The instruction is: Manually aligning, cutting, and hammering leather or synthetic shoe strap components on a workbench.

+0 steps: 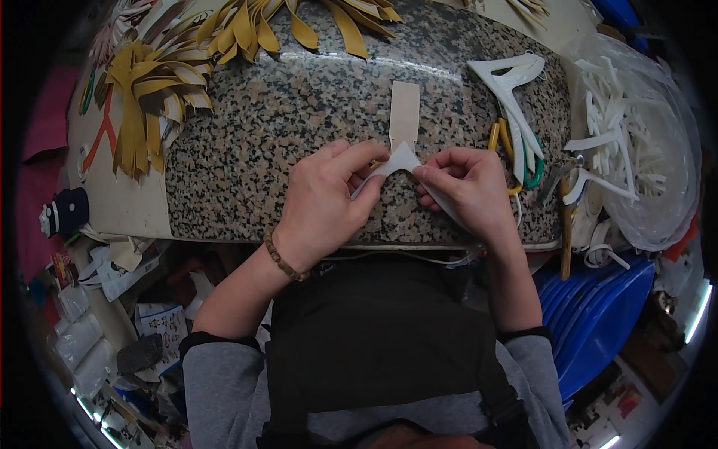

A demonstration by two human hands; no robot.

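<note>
Speckled granite, brown and grey and polished enough to catch the lamp, forms the slab (299, 112) laid on the bench, and the person leans over its near edge. Between the two hands sits a white Y-shaped strap piece (402, 159), thin and matte; its apex points away from the person, toward the far side of the slab, while its two legs spread back toward the hands, the right leg running long and slanted under the right palm. The left hand (325, 202) comes in from the lower left with the wrist bent, a wooden bead bracelet (283, 258) around it, thumb and forefinger pinched on the left leg. The right hand (467, 187) lies knuckles up, fingertips pinched on the right side of the apex. Just beyond the apex, touching or nearly so, a tan rectangular strip (404, 112) lies with its long axis running straight away from the person. Mustard-yellow straps (149, 90) fan out at the far left, more white Y pieces (512, 90) are stacked to the right over scissors with yellow and green handles (523, 161), and a clear bag of white offcuts (636, 142) slumps beyond.
</note>
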